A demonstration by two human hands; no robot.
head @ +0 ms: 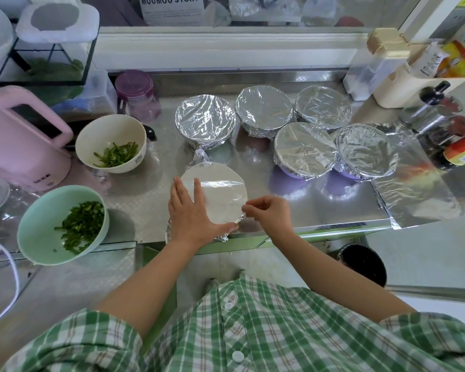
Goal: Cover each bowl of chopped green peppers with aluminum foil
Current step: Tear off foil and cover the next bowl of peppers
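Foil (pixel 220 189) smooth on top, crinkled round the rim

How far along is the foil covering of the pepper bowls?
Done: five foil-covered bowls at the back. In hand: sixth bowl, left hand flat on top, right hand pinching the foil at its rim. Left: cream bowl and mint bowl, peppers uncovered.
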